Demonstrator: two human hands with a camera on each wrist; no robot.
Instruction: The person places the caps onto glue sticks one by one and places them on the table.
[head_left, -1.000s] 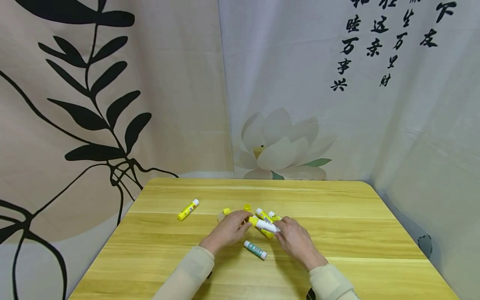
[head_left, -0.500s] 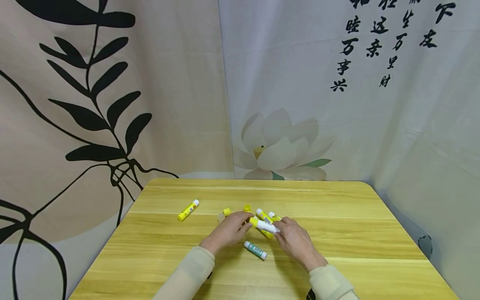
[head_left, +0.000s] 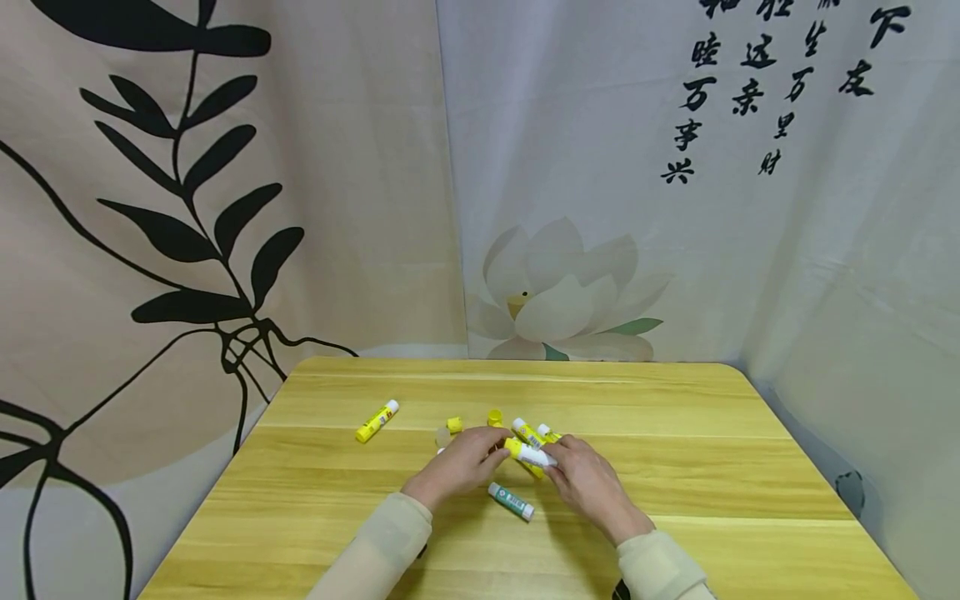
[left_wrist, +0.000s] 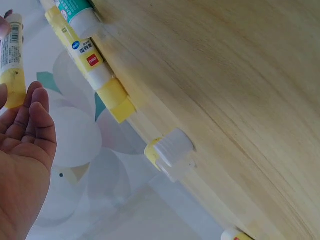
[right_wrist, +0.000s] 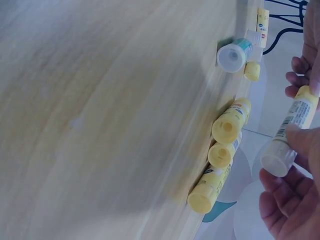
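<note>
Between both hands is a glue stick (head_left: 534, 455) with a white barrel and a yellow end, held above the table. My right hand (head_left: 594, 482) grips its white end, thumb laid along the barrel in the right wrist view. At the yellow end, my left hand (head_left: 461, 464) pinches with thumb and fingers. A barcode label on the held glue stick (right_wrist: 296, 116) shows in the right wrist view. Just beyond the hands lie several yellow glue sticks (head_left: 527, 431), partly hidden. A green glue stick (head_left: 512, 502) with white ends lies nearer, between the forearms.
A separate yellow glue stick (head_left: 377, 421) lies at the table's left. Beyond the left hand are a small yellow cap (head_left: 454, 424), another yellow piece (head_left: 495, 417) and a translucent cap (head_left: 442, 436). Printed curtains hang behind the wooden table (head_left: 675, 400).
The left hand and the yellow end of the held glue stick have shifted slightly right. A white tip now shows beside the left hand. The right hand has barely moved.
</note>
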